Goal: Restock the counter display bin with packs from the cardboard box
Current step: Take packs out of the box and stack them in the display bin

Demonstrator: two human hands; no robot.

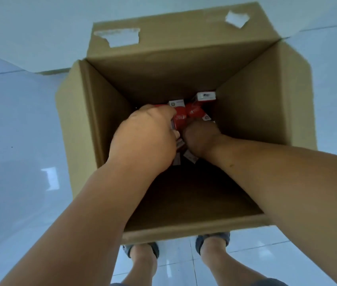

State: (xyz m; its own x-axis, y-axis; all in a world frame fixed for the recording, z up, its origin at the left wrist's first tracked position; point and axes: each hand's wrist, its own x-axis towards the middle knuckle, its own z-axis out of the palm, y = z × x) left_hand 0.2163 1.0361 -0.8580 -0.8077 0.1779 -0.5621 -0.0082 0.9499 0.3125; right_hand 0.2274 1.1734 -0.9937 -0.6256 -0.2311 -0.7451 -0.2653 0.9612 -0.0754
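Head view looks straight down into a deep cardboard box [184,79] standing on the tiled floor [19,120], its flaps folded outward, with the person's feet just beside its near edge. Both arms reach to the bottom, where a loose heap of small red-and-white packs [193,111] lies toward the far side, one white-topped pack [205,97] standing in the far right corner. The left hand [142,139] has its grip closed around a red pack [179,120], fingers curled over the top. The right hand [201,137] is buried among the packs and shadowed; whether its grip is clenched on anything I cannot tell. The packs look like light, stiff cartons, probably with a slick wrap, so several could slide out of a loose handful. Taking them across the broad faces, thumb on one side and fingers on the other, seems the safest hold. The display bin is not in sight.
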